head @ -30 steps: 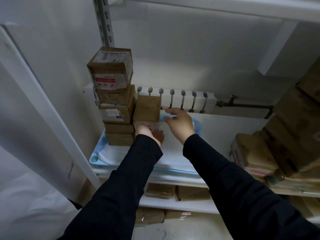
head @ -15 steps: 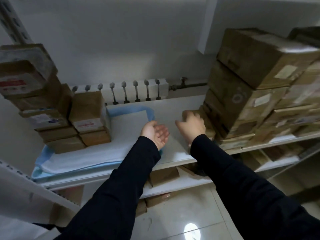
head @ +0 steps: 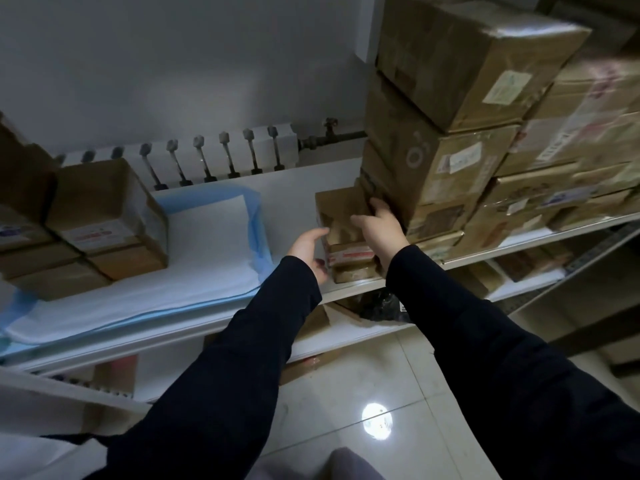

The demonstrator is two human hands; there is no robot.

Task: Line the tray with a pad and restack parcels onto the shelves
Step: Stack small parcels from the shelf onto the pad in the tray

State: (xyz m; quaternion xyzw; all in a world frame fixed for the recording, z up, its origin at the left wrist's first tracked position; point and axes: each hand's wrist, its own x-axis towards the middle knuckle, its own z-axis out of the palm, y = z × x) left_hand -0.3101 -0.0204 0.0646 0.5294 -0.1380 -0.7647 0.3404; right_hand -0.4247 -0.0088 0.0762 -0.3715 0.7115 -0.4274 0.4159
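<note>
Parcel (head: 341, 216) between left hand (head: 308, 249) and right hand (head: 379, 228): matt brown cardboard, glossy tape. Boxes (head: 450, 74) right of hands: cardboard, shiny tape, paper labels. Pad (head: 207, 247) leftward: matt white, blue filmy edge. Floor tiles (head: 339, 386) below: glossy.

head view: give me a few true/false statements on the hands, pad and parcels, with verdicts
1. Parcels stand on the left part of the white pad. True.
2. The left hand holds a parcel above the pad. False: it is open and holds nothing, at the left side of the small parcel stack.
3. The right hand is on the small parcel stack, next to the tall stack. True.
4. The tall stack stands on the pad. False: it stands on the bare shelf, to the right of the pad.
</note>
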